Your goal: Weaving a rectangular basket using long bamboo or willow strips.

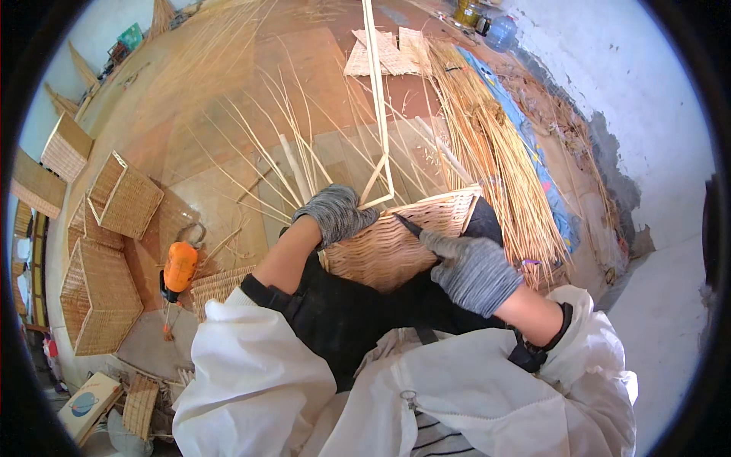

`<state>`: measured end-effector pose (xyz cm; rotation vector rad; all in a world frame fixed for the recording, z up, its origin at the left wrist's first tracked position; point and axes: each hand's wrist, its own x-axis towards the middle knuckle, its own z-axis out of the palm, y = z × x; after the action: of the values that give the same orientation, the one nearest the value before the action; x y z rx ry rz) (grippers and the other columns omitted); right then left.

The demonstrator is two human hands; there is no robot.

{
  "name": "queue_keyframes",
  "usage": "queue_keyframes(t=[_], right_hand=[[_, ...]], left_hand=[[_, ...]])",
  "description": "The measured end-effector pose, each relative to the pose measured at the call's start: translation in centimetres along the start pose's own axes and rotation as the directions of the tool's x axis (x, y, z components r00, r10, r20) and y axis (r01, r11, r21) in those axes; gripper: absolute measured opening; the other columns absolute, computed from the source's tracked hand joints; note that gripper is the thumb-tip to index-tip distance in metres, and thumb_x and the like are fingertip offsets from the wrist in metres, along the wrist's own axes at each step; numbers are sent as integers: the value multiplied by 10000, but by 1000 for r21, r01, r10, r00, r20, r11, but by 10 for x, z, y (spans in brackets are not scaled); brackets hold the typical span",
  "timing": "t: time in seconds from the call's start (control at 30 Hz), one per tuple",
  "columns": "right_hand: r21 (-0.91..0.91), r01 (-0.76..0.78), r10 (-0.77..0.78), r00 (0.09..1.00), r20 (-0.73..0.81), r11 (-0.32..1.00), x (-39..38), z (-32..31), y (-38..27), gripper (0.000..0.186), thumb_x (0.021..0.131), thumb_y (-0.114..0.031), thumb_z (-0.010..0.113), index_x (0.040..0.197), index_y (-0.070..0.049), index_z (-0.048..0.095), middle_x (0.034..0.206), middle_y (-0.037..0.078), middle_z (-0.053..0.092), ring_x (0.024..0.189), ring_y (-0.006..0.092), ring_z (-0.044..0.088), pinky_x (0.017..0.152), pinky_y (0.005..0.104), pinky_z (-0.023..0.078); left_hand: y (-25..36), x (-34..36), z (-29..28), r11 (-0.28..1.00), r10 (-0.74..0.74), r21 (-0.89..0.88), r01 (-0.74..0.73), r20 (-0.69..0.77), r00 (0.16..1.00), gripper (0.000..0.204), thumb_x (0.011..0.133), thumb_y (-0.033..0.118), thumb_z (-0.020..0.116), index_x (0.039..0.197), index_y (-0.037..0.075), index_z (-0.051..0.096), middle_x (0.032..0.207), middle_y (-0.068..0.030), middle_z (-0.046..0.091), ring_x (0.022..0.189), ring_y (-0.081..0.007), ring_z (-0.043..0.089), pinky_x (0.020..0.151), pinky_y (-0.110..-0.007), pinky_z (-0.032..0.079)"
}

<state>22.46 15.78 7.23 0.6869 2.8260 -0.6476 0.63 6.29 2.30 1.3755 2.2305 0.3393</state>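
Note:
A partly woven wicker basket (pixel 392 259) rests across my dark-clad lap, with long loose stakes fanning out beyond it. My left hand (pixel 335 215), in a grey knit glove, is closed on the basket's rim, where long pale flat strips (pixel 375 91) bend and rise upward. My gloved right hand (pixel 472 270) grips a dark pointed tool (pixel 407 225), its tip against the woven rim just right of my left hand. The tool's handle is hidden in my fingers.
Finished woven baskets (pixel 126 199) stand at the left, near an orange rounded object (pixel 180 266). A bundle of reeds (pixel 506 167) lies on a blue sheet at the right beside a wall. Woven mats (pixel 381 55) and a water jug (pixel 500 34) are farther back.

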Motion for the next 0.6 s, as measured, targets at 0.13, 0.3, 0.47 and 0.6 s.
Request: queue_keyframes(t=[0.13, 0.3, 0.47, 0.6], right_hand=[[616, 50, -33, 999, -39, 786, 1, 16, 22, 462, 707, -20, 573, 1150, -138, 524, 688, 65, 576, 507, 131, 539, 468, 253, 442], [192, 103, -104, 995, -9, 976, 14, 9, 21, 550, 665, -56, 620, 1190, -109, 467, 823, 159, 601, 696, 225, 590, 637, 323, 473], [792, -319, 57, 938, 341, 521, 25, 15, 26, 508, 704, -70, 609, 1184, -75, 445, 662, 96, 543, 536, 177, 540, 417, 301, 440], [969, -216, -67, 972, 225, 121, 24, 52, 31, 435, 768, -34, 498, 1194, -67, 414, 625, 55, 484, 498, 138, 499, 371, 251, 408]], left_hand=[[4, -2, -4, 1000, -12, 21, 12, 1, 1000, 602, 721, 524, 548, 777, -74, 589, 714, -241, 574, 717, -339, 582, 669, -378, 459], [5, 0, -2, 999, -34, 27, 35, -12, 999, 611, 712, 539, 552, 761, -69, 591, 686, -229, 574, 691, -328, 589, 644, -376, 465], [12, 1, -3, 996, -87, 5, 87, 13, 996, 608, 711, 546, 553, 737, -61, 591, 666, -218, 573, 696, -310, 594, 645, -374, 464], [8, -3, -3, 995, -99, -11, 99, 7, 995, 589, 711, 534, 565, 718, -54, 590, 626, -198, 569, 639, -296, 592, 608, -363, 463]])
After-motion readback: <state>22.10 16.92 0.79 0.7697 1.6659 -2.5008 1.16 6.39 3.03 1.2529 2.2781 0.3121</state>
